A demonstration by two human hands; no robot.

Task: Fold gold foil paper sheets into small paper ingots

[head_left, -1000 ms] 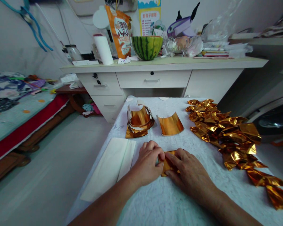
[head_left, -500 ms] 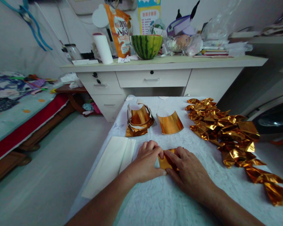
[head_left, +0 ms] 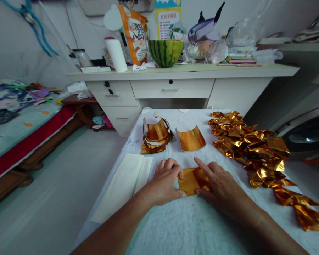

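Observation:
A flat piece of gold foil paper [head_left: 192, 180] lies on the quilted cloth between my two hands. My left hand [head_left: 166, 182] holds its left end, with the curled index finger at the far corner and the thumb at the near corner. At the right end rests my right hand [head_left: 222, 180], its index finger stretched out past the far edge and its thumb on the near edge. The fingers of that hand are apart, and its palm hides the right end of the paper. Beyond the hands stands a curved gold sheet [head_left: 191, 139].
Curled gold sheets [head_left: 156, 132] lie at the back left of the cloth-covered table [head_left: 159, 226]. Folded white paper [head_left: 119, 186] is beside my left forearm. Folded gold foil pieces [head_left: 250, 141] pile along the right side. Behind stands a white desk [head_left: 172, 86] with half a watermelon [head_left: 165, 53].
My right hand has slid to the right along the gold foil paper, baring more of its surface, and its index finger has straightened. My left hand has stayed at the left end.

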